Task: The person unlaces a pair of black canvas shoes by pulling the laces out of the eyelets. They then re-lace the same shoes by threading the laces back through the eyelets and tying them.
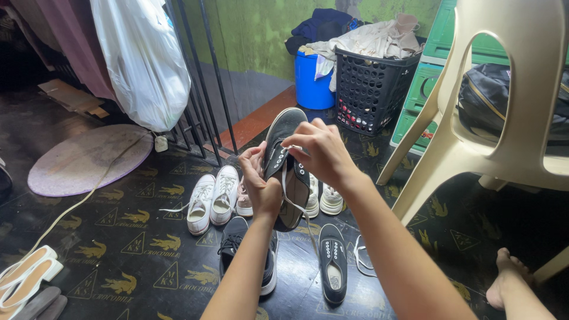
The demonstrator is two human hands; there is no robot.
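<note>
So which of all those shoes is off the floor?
The dark grey sneaker with white laces. The left hand grips it, the right hand pinches its lace; the white pair and other shoes rest on the floor.

Floor [136, 261]: dark patterned sheet covering. Lying directly on it: a pair of white sneakers [212, 198], a black sneaker [333, 262] beside a loose white lace [360, 261], and a second dark shoe [237, 246]. A round pale mat [89, 160] lies at left; a black laundry basket [373, 89] and blue bucket [311, 83] stand by the wall.
</note>
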